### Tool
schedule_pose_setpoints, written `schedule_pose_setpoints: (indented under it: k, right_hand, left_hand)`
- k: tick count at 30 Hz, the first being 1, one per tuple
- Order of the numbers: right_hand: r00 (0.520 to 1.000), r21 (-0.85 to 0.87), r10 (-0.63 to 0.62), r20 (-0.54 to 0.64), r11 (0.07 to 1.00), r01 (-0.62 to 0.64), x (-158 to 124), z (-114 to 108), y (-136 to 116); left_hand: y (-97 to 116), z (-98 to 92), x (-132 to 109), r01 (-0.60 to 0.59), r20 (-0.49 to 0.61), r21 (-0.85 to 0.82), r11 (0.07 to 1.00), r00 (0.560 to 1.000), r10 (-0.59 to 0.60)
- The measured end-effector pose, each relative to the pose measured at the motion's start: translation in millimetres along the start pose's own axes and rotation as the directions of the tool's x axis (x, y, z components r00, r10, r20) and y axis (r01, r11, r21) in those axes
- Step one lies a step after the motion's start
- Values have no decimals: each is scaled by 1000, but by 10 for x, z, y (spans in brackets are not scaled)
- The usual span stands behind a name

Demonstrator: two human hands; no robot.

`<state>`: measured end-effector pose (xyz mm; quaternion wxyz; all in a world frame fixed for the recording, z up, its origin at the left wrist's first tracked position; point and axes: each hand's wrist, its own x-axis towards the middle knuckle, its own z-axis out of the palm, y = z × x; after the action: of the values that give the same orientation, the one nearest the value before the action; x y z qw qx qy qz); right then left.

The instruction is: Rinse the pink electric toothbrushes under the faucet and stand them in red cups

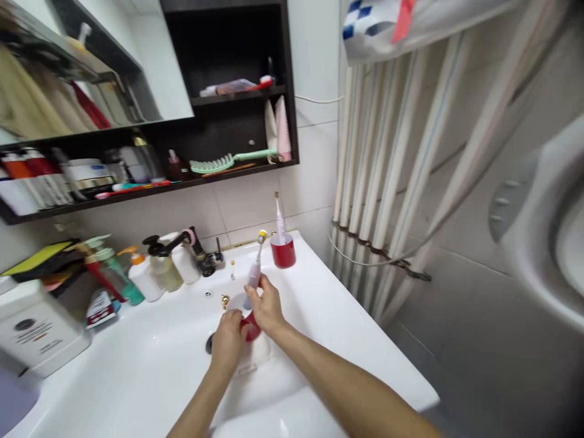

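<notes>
Over the white sink (155,365), my right hand (268,306) grips an electric toothbrush (254,272) by its pale pink handle. Its brush head points up, with yellow bristles, and its lower end is at the mouth of a red cup (252,327). My left hand (227,344) is closed around the side of that cup, which my fingers partly cover. Behind them, on the sink's back rim, a second red cup (283,252) holds another pale electric toothbrush (280,225) upright.
A black faucet (206,258) rises from the sink's back edge. Several pump bottles (146,274) and a white jug (41,328) line the left side. Above hangs a dark shelf (228,173) bearing a green hairbrush (214,164). White pipes (387,182) run down the right wall.
</notes>
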<state>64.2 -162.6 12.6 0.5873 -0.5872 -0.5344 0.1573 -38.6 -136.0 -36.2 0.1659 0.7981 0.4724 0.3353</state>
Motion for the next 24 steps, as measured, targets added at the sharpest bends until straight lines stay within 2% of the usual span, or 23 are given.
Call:
schedule_pose_setpoints:
  k: [4, 7, 9, 10, 12, 14, 16, 20, 22, 24]
  right_hand:
    - [996, 51, -76, -46, 996, 78, -32, -183, -194]
    - [988, -42, -60, 141, 997, 67, -24, -238, -175]
    - [959, -133, 33, 282, 991, 5, -22, -218, -99]
    - [941, -162, 78, 330, 986, -25, -24, -200, -60]
    - [911, -183, 120, 393, 982, -51, -33, -166, -5]
    - [875, -201, 140, 464, 978, -50, -41, -156, 7]
    - [843, -219, 156, 515, 975, -46, -45, -171, -10]
    - [805, -282, 214, 553, 957, -61, -65, -191, -38]
    - [804, -321, 240, 544, 945, -65, -97, -163, -31]
    - [818, -345, 248, 519, 936, -64, -144, -107, -12]
  left_hand:
    - [7, -10, -17, 12, -52, -157, 988, 998, -20]
    - [88, -99, 10, 76, -179, -337, 938, 974, -143]
    - [166, -175, 88, 143, -244, -502, 853, 923, -299]
    - [207, -210, 143, 167, -234, -619, 767, 893, -384]
    - [287, -262, 262, 173, -185, -732, 659, 880, -436]
    - [353, -287, 357, 223, -57, -841, 493, 870, -490]
    - [396, -289, 404, 288, 58, -892, 347, 836, -545]
    - [389, -245, 400, 341, 160, -926, 162, 743, -650]
    - [348, -221, 393, 337, 192, -938, 81, 700, -688]
    - [294, -208, 394, 326, 210, -945, 32, 677, -706]
